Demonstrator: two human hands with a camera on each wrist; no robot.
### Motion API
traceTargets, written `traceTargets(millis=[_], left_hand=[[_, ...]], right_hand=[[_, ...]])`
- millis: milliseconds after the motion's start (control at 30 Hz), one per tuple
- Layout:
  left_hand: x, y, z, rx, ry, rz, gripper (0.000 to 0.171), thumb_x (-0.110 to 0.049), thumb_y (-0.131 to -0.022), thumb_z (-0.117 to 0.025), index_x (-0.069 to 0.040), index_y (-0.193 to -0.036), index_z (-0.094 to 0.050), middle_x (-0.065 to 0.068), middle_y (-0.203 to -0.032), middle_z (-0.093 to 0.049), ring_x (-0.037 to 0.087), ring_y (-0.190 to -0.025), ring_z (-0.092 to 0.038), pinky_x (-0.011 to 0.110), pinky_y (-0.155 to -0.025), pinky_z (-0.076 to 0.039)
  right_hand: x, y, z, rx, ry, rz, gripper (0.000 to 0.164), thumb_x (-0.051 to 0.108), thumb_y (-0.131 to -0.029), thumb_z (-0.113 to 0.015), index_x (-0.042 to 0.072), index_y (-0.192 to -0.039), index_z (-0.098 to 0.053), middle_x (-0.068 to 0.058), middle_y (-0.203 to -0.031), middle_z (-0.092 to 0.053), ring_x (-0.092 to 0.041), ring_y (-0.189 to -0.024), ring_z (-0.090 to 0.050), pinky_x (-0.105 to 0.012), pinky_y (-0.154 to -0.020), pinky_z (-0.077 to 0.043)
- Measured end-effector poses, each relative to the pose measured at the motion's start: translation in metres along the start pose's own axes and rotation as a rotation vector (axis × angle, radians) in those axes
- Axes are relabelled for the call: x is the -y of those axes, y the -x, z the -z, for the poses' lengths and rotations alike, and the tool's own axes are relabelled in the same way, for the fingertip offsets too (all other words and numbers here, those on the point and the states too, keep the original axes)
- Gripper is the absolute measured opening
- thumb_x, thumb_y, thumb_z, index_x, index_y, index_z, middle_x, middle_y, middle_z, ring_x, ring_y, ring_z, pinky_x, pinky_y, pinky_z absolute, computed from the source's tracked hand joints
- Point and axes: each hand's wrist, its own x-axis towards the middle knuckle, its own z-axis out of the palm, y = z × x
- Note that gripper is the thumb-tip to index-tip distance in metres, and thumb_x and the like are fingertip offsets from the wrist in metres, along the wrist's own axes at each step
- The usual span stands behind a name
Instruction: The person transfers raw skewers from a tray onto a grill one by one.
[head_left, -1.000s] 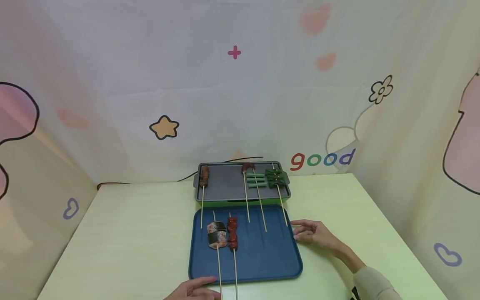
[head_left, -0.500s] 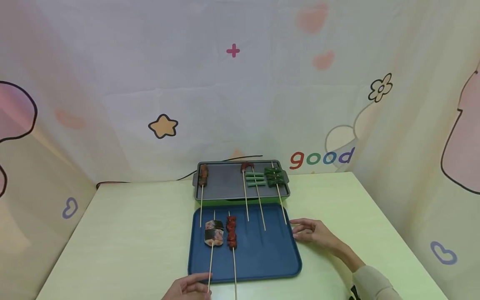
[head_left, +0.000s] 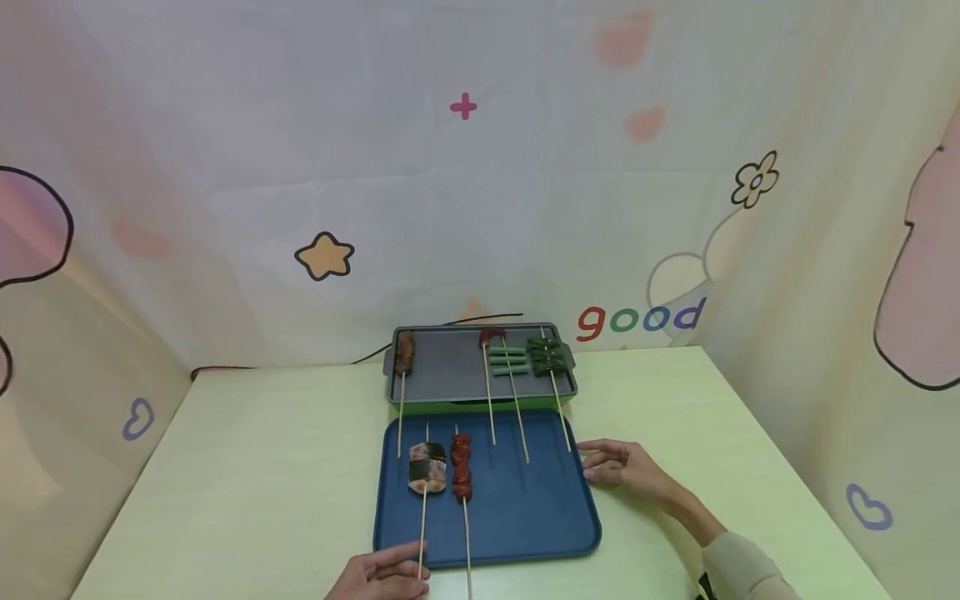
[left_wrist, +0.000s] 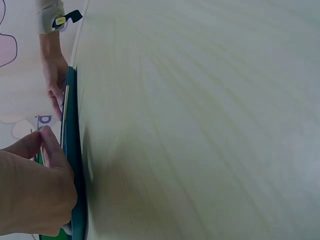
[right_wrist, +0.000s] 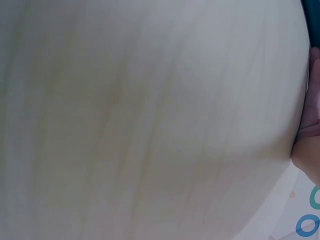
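Note:
At the lower edge of the head view, my left hand (head_left: 381,573) pinches the stick of a skewer (head_left: 427,468) threaded with pale, dark-banded pieces. That skewer lies over the left part of a blue tray (head_left: 536,521). Thumb and forefinger meet in the left wrist view, with the left hand (left_wrist: 37,185) against the tray's side (left_wrist: 74,150). Just right of it, a red meat skewer (head_left: 461,468) lies on the tray. My right hand (head_left: 633,473) touches the tray's right rim with extended fingers; the right wrist view shows only part of this hand (right_wrist: 312,107).
Behind the tray stands a green-sided grill with a grey plate (head_left: 444,367). On it lie a brown meat skewer (head_left: 405,353), a dark red curved piece on a stick (head_left: 491,335), a green bean skewer (head_left: 508,361) and a leafy green skewer (head_left: 546,357). Their sticks overhang the tray.
The banded skewer's stick end has swung left with my left hand, and its pieces have shifted slightly left. My right hand stays at the tray's rim.

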Motion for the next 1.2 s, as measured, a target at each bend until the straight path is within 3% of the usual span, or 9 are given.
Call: traceTargets(millis=[267, 467, 700, 933, 1100, 1200], left_hand=[[0.008, -0.002, 0.006, 0.076, 0.068, -0.053, 0.058, -0.014, -0.097, -0.067, 0.009, -0.147, -0.048, -0.001, -0.104, -0.077, 0.012, -0.098, -0.074, 0.029, -0.092, -0.059], [0.001, 0.002, 0.01, 0.162, 0.058, -0.095, 0.055, -0.013, -0.099, -0.064, 0.006, -0.148, -0.047, -0.001, -0.107, -0.076, 0.011, -0.1, -0.074, 0.027, -0.092, -0.059], [-0.027, 0.0, -0.002, 0.087, -0.025, -0.066, 0.063, -0.012, -0.097, -0.069, 0.006, -0.151, -0.043, 0.002, -0.11, -0.073, 0.011, -0.101, -0.073, 0.027, -0.093, -0.059], [-0.054, -0.008, -0.008, 0.128, -0.068, -0.11, 0.063, -0.013, -0.101, -0.064, 0.003, -0.156, -0.036, 0.0, -0.116, -0.071, 0.012, -0.109, -0.072, 0.032, -0.1, -0.056], [-0.077, -0.017, -0.014, 0.046, -0.085, -0.084, 0.064, -0.014, -0.097, -0.069, -0.003, -0.154, -0.043, 0.001, -0.115, -0.07, 0.014, -0.11, -0.071, 0.032, -0.1, -0.056], [-0.092, -0.025, -0.015, 0.015, -0.102, -0.111, 0.064, -0.012, -0.097, -0.07, 0.0, -0.154, -0.043, 0.0, -0.112, -0.069, 0.014, -0.11, -0.07, 0.031, -0.1, -0.056]], right_hand=[[0.003, 0.001, -0.002, -0.003, 0.009, -0.011, 0.054, 0.008, -0.097, -0.068, -0.012, -0.144, -0.048, -0.002, -0.106, -0.073, -0.003, -0.092, -0.071, -0.02, -0.081, -0.058], [0.004, 0.0, -0.003, -0.007, 0.015, -0.013, 0.054, 0.008, -0.097, -0.069, -0.013, -0.143, -0.049, -0.005, -0.106, -0.073, -0.003, -0.092, -0.071, -0.019, -0.082, -0.058], [0.004, 0.0, -0.003, -0.003, 0.014, -0.007, 0.055, 0.008, -0.097, -0.069, -0.013, -0.143, -0.048, -0.005, -0.107, -0.073, -0.002, -0.092, -0.071, -0.019, -0.081, -0.058], [0.003, 0.0, -0.001, -0.001, 0.01, 0.005, 0.055, 0.008, -0.097, -0.068, -0.014, -0.143, -0.048, -0.01, -0.109, -0.073, -0.002, -0.092, -0.071, -0.018, -0.082, -0.057], [0.002, 0.0, 0.0, -0.002, 0.009, -0.006, 0.056, 0.009, -0.097, -0.069, -0.013, -0.144, -0.048, -0.007, -0.108, -0.073, -0.002, -0.092, -0.072, -0.018, -0.082, -0.058], [0.002, -0.001, 0.0, 0.003, 0.007, -0.012, 0.057, 0.01, -0.097, -0.069, -0.013, -0.144, -0.048, -0.002, -0.106, -0.074, -0.002, -0.093, -0.072, -0.019, -0.081, -0.058]])
